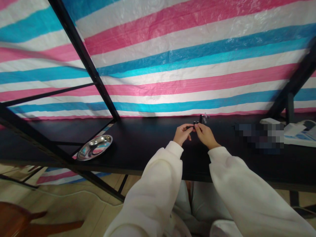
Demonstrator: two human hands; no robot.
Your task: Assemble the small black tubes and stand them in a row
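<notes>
A small black part (195, 124), too small and dark to name more closely, sat pinched between the fingertips of both hands just above the far half of the black tabletop (138, 144). The left hand (182, 134) gripped it from one side with thumb and forefinger closed, and the right hand (205, 135) met it from the other, fingers curled in, so the two hands were together and almost touching over the piece. Just beyond the part, another small dark item with a pale glinting bit (203, 118) stood on the tabletop near the striped tarpaulin (172, 59); whether it belonged with the held piece could not be told. Judging from this, the fine work on the part looked to be under way rather than finished, since nothing completed lay beside the part and the piece was not yet set down. Both arms, in white sleeves (158, 184), reached forward from the lap, wrists raised clear of the surface. Well to the left of the part lay a shiny metal dish (95, 147), seemingly holding nothing, beside a black frame post (98, 82). Well to the right of the part lay some white and blue papers or boxes (296, 133).
</notes>
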